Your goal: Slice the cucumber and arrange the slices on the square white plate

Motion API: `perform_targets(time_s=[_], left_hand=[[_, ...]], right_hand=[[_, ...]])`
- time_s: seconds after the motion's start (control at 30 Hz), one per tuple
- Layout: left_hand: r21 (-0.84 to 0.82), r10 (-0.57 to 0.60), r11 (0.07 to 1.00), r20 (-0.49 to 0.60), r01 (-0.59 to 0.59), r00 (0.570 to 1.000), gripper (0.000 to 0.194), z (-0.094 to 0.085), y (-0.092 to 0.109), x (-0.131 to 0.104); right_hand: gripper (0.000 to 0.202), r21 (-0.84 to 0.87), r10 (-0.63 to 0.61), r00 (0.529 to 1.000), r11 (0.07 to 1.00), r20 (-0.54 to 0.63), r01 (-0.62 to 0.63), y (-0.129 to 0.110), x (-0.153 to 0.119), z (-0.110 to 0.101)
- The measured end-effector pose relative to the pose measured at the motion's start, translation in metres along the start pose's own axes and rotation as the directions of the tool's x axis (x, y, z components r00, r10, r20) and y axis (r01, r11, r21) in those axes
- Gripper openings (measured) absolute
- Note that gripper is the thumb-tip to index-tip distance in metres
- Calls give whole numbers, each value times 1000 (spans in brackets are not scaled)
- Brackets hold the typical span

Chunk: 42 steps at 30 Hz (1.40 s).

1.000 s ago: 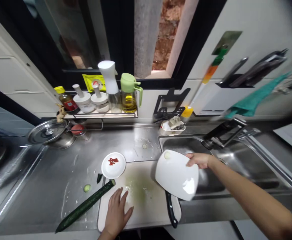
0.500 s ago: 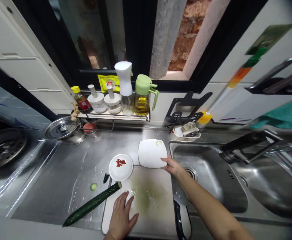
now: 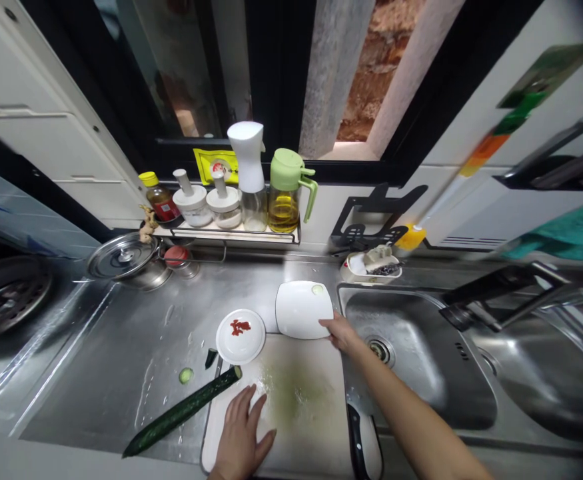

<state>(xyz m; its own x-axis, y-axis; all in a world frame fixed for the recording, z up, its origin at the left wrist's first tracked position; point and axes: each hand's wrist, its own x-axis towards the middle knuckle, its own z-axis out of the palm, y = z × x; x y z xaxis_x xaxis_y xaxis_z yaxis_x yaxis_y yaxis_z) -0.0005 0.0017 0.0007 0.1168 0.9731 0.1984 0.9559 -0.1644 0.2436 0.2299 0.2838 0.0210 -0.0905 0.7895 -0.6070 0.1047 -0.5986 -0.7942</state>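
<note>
in the head view, the squarish plate (image 3: 301, 310) has just swung over from the sink side to the cutting board's (image 3: 316, 443) back edge, so it's off the knife (image 3: 356, 443). right hand (image 3: 342, 333) grips its near right corner; left hand (image 3: 244, 433) is open, fingers spread near the board's left edge, beside the cucumber (image 3: 181, 415).

Right of the frame's center, the right hand (image 3: 342, 332) grips a white, rounded-square plate (image 3: 304, 309) bearing one pale green slice (image 3: 317, 290). At bottom center, the left hand (image 3: 244, 430) lies on a white rectangular cutting board (image 3: 305, 413), near a long dark-green cucumber (image 3: 184, 410).
</note>
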Motion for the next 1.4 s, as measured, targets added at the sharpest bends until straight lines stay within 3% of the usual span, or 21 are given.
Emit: perform_targets(time_s=[0.17,0.4,0.57,0.73,0.9,1.0,1.1,1.2,1.3,1.4], left_hand=[[5,4,1000,1,-4,1000,59,-1,0,0],[4,7,1000,3,-7,1000,58,-2,1,1],[-9,-3,1000,-8,3,1000,57,-3,2,2],[-15,-7,1000,-4,7,1000,58,-3,2,2],[-13,-14,1000,7,14,1000,58,-4,3,3],[-18,-22,1000,29,23,999,59,-6,4,4],[-28,-33,999,48,34,998,60,-7,4,5],[-34,-45,998,51,47,998,59,-7,4,5],[-38,-52,998,49,54,997,58,-8,4,4],[-41,-50,998,46,52,998,58,-8,4,4]], right_hand=[[23,-300,-63,988,954,-141,18,-1,4,-5],[27,-661,-134,971,750,-199,-32,-14,12,-15],[43,-769,-180,964,638,-193,-35,-21,12,-17],[58,-797,-285,944,603,-167,41,-42,23,-17],[63,-770,-397,912,613,-103,180,-61,50,-8],[44,-721,-423,901,654,-97,229,-61,61,-6],[20,-649,-443,882,720,-159,245,-59,66,-11],[27,-551,-439,849,804,-294,224,-64,64,-20],[37,-444,-411,830,867,-377,227,-66,41,-35],[39,-399,-397,836,885,-379,240,-45,-19,-67]])
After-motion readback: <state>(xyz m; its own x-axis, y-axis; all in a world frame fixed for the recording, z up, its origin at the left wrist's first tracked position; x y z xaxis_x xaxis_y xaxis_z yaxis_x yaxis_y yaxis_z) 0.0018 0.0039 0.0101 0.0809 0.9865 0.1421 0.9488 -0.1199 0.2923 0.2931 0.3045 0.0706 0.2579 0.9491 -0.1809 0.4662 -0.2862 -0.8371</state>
